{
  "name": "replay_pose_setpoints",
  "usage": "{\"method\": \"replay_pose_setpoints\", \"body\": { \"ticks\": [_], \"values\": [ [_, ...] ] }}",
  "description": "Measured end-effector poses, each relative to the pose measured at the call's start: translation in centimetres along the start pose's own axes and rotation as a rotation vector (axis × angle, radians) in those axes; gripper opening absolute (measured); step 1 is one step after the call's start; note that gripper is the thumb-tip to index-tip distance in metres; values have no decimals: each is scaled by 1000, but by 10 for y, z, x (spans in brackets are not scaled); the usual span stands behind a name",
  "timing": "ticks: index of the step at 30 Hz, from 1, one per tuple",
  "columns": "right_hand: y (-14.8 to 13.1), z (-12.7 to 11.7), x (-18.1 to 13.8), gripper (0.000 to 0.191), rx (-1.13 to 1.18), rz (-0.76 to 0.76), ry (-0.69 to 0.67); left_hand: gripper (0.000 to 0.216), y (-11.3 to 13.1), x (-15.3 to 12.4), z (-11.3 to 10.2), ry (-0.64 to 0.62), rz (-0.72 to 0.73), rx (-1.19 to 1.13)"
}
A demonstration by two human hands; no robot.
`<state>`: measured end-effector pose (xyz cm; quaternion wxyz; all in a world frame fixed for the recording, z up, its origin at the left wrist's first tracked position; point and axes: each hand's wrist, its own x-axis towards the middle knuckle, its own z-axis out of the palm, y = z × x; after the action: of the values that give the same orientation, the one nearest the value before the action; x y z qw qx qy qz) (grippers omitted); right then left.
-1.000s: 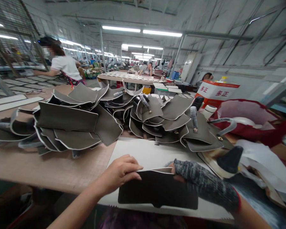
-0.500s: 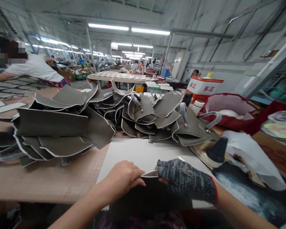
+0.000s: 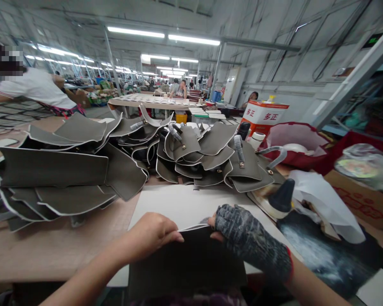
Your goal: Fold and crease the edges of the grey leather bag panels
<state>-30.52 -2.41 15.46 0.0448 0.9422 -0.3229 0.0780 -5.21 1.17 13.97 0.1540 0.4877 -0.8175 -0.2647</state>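
Observation:
A dark leather bag panel with a pale edge hangs over the near side of the table, its lower part in shadow. My left hand, bare, pinches its top edge between thumb and fingers. On the same edge, to the right, my right hand grips with its fingertips; it wears a grey fingerless knit glove with a red cuff. Two pale layers show along the edge between my hands. Beneath lies a white board on the table.
Piles of dark bag pieces with wrapped handles stand beyond the board. At right are a black-tipped bottle, a white plastic sheet, a red bag and an orange-and-white can. A co-worker leans in at far left.
My hands have spread slightly apart along the panel's top edge, and its gap has narrowed. More of the panel shows below them. The camera view has shifted a little to the right.

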Motion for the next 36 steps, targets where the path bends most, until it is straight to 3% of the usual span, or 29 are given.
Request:
{"method": "replay_pose_setpoints", "body": {
  "ticks": [3, 8, 14, 19, 26, 31, 36],
  "values": [
    [-4, 1, 1, 22, -61, -110, 88, 43, 1, 2, -3, -8, -22, -49],
    [4, -4, -1, 27, 68, -187, 45, 44, 0, 4, -6, -44, -11, -54],
    [-2, -9, 5, 23, -33, -113, 43, 40, 10, 8, -9, -48, 45, 27],
    [-25, 12, 4, 28, -221, -53, 85, 39, 14, 9, -10, -60, 57, -1],
    [-22, 15, 9, 21, -61, -162, 39, 36, 21, 7, -12, -108, 74, 28],
    [-27, 19, 11, 23, -57, -192, 108, 35, 28, 10, -14, -188, 133, 58],
    [-25, 26, 7, 28, 172, -105, 147, 26, 28, 6, -18, -194, 80, 198]
  ]
}}
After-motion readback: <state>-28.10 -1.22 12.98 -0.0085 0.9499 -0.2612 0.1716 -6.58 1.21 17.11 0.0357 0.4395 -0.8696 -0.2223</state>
